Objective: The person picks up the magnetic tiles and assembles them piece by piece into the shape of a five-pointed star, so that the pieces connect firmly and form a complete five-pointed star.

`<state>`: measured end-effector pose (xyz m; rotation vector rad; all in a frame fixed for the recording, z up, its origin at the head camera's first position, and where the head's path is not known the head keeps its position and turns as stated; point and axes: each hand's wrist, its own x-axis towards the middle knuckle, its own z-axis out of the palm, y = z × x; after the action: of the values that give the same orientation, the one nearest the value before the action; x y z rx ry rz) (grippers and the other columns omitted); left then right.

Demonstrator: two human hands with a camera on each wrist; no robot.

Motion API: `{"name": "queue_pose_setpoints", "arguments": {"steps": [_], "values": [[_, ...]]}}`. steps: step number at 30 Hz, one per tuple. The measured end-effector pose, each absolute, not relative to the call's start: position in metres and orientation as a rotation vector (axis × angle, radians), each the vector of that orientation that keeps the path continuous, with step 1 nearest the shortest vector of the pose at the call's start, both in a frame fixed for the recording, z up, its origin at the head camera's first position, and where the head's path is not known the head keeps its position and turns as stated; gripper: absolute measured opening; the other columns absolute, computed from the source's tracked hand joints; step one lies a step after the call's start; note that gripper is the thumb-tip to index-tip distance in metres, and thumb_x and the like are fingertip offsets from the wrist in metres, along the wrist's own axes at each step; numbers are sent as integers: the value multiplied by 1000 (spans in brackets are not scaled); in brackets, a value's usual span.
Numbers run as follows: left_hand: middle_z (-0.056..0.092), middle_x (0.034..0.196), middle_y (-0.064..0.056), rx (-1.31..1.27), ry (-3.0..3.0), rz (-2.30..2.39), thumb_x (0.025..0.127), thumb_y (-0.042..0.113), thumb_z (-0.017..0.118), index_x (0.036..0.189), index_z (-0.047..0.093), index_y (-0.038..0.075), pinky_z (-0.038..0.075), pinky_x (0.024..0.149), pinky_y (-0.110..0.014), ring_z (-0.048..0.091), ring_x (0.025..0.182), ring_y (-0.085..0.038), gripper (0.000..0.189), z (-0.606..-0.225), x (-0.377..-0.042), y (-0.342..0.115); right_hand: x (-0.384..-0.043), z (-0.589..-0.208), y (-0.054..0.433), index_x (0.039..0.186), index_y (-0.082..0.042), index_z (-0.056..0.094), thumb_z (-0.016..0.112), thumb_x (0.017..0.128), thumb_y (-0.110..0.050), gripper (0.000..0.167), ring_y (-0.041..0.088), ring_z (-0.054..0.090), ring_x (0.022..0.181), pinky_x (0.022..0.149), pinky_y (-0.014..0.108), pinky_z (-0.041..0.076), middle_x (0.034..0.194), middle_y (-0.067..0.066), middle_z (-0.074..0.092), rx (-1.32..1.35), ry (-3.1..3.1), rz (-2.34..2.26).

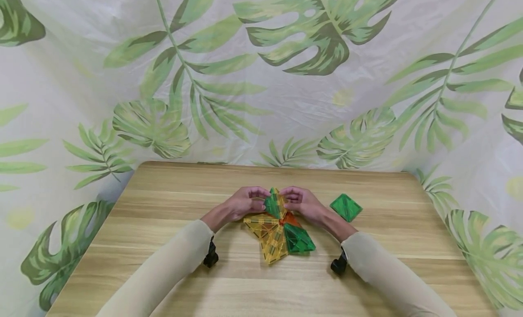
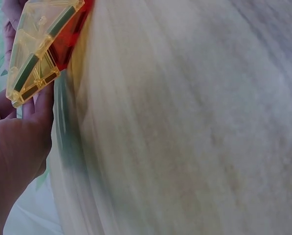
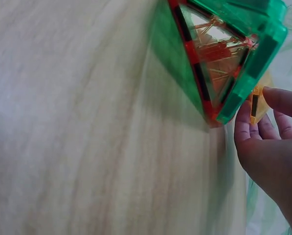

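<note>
Translucent magnetic tiles form a star-like cluster at the table's middle in the head view. My left hand [image 1: 244, 204] pinches the edge of an upright green magnetic tile [image 1: 272, 205] at the far side. Against it stands a yellow magnetic tile [image 1: 282, 201], which my right hand [image 1: 304, 204] pinches between thumb and fingers. Nearer me, yellow tiles [image 1: 271, 246] spread to the left and front. A green tile pair [image 1: 299, 240] leans out at the right, beside a red-orange tile [image 1: 292, 220]. In the left wrist view, yellow tiles [image 2: 40, 44] partly hide the left fingertips.
A separate green piece [image 1: 346, 207] lies on the wooden table [image 1: 163, 262], just beyond my right forearm. Behind the table's far edge hangs a leaf-patterned cloth [image 1: 286, 103]. Small black devices [image 1: 338, 265] are strapped at both wrists.
</note>
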<state>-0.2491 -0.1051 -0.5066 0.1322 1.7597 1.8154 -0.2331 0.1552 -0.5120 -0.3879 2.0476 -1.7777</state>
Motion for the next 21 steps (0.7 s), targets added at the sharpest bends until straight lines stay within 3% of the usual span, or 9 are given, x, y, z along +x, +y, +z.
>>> {"name": "queue_pose_setpoints", "arguments": {"steps": [5, 8, 16, 21], "values": [[63, 119, -13, 187, 1862, 1770, 88, -21, 65, 124, 67, -5, 59, 80, -25, 64, 94, -19, 40, -509, -248, -103, -233, -515, 155, 136, 6, 60, 72, 98, 1, 41, 26, 64, 121, 96, 26, 57, 136, 22, 65, -457, 2097, -1726], [65, 115, -10, 203, 1927, 1741, 87, -21, 68, 120, 70, -3, 59, 83, -25, 65, 100, -19, 38, -509, -246, -102, -234, -517, 154, 135, 8, 60, 71, 98, 1, 39, 31, 64, 124, 101, 28, 56, 133, 24, 66, -510, 2149, -1689], [70, 115, -16, 277, 2036, 1667, 86, -19, 70, 118, 70, -4, 61, 93, -33, 69, 107, -25, 35, -506, -243, -102, -231, -517, 155, 133, 7, 65, 71, 98, 1, 36, 38, 64, 126, 103, 34, 56, 132, 24, 68, -537, 2204, -1651], [71, 124, -22, 400, 2132, 1633, 89, -16, 67, 120, 68, -6, 59, 100, -40, 69, 119, -36, 33, -502, -242, -104, -221, -512, 162, 133, 8, 65, 71, 99, -2, 36, 43, 63, 128, 107, 39, 55, 135, 26, 66, -564, 2250, -1653]]}}
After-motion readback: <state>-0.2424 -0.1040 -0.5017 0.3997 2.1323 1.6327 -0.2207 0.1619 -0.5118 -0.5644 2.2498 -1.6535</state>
